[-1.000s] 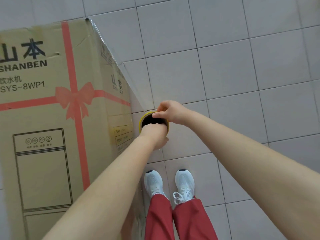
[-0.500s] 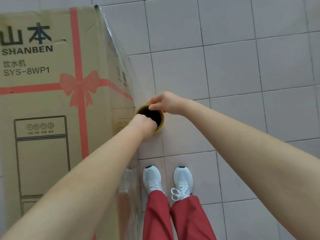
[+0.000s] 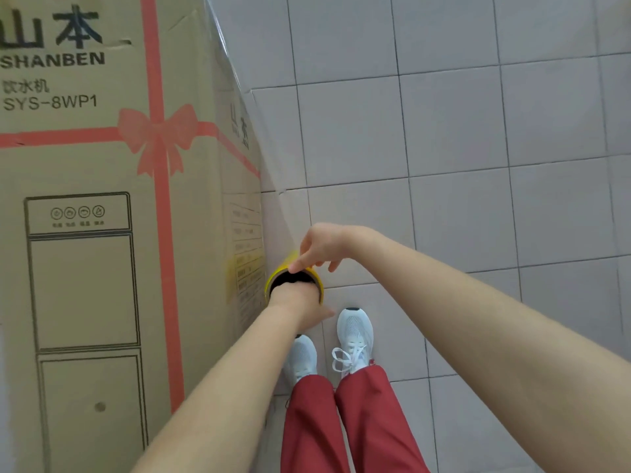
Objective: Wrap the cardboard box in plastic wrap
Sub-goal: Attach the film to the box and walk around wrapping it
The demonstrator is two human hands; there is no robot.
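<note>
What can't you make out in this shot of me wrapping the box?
Head view only:
- Wrap roll: body hidden under left hand and right hand.
- Cardboard box: top, base and left cut off by frame.
- Side label: print too small, blurred behind film.

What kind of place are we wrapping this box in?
Probably an indoor room or storage area, though I can't tell which: plain grey tiled floor, a tall cardboard box for a water dispenser standing on it, and no furniture in view.
</note>
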